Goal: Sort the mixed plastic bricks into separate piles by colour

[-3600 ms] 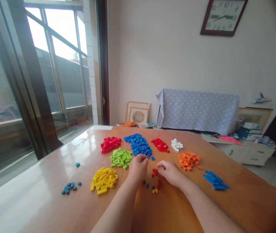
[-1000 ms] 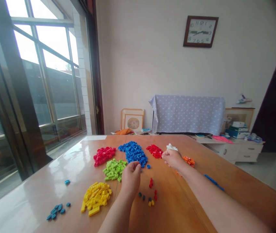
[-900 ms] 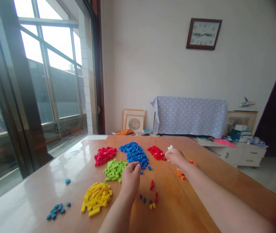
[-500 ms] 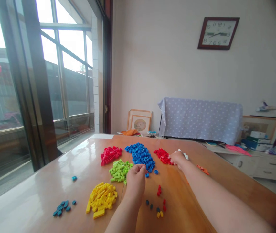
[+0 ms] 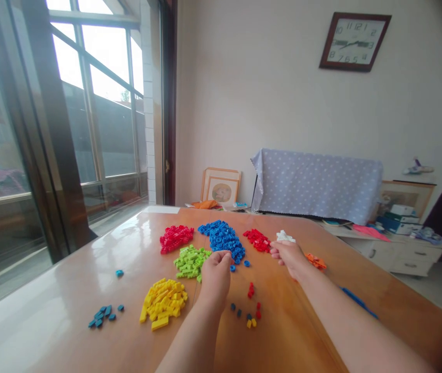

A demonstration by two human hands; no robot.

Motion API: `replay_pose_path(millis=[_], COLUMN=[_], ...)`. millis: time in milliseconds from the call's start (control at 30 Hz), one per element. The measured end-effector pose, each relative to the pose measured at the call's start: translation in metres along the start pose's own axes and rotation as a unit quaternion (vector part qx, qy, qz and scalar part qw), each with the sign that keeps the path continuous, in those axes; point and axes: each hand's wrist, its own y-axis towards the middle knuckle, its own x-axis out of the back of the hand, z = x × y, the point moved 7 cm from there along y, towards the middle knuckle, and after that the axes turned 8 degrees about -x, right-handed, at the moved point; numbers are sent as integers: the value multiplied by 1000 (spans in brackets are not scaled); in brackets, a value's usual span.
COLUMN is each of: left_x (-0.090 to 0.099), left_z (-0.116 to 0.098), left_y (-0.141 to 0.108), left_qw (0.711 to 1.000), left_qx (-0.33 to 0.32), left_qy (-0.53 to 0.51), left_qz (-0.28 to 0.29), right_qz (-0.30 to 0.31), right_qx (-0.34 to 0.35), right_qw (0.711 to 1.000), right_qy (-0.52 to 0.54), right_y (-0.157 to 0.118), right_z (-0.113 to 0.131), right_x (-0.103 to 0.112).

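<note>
My left hand (image 5: 218, 269) is closed in a pinch between the lime green pile (image 5: 190, 261) and the blue pile (image 5: 224, 239); whatever its fingertips hold is too small to make out. Beside the right-hand red pile (image 5: 256, 240) is my right hand (image 5: 286, 254), its fingers drawn together at the pile's edge, their contents hidden. White pieces (image 5: 284, 236) lie just behind it. Yellow bricks (image 5: 164, 303) are heaped nearer to me. Small red pieces (image 5: 251, 290) and a few yellow and dark ones lie between my forearms.
Another red pile (image 5: 176, 238) lies at the back left of the table. Dark teal pieces (image 5: 102, 316) are at the near left, with a lighter blue piece (image 5: 119, 273) behind them. Orange pieces (image 5: 316, 261) and a long blue item (image 5: 358, 302) lie on the right.
The view has shifted slightly. My right hand has drawn back a little from the red pile, uncovering more of the white pieces. The orange pieces and long blue item show more. My left hand stays pinched.
</note>
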Motion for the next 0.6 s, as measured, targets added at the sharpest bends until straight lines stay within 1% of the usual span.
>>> replay_pose_path(millis=[100,200,333,433,500,600], left_x=[0,-1,-1,0,0,-1], left_z=[-5,-6,-5,-6,-8,-12], left_y=[-2,-4,-4,-4,-4,-7], left_qw=[1000,1000,1000,1000,1000,1000], left_qx=[-5,-4,-2,-9,-12,-9], left_qy=[1,-1,-5,-11,-16,-10], left_qz=[4,8,12,15,16,21], right_qz=[40,116,189,246,274,290], right_qx=[-6,-2,32,67,95,134], right_qw=[999,992,981,963,948,931], right_qy=[28,57,-14,-87,-133,-174], right_y=[-32,-68,-111,-136,-146,-151], right_z=[-6,-6,1,1,-1,-7], right_x=[3,-1,-12,-27,-36,-44])
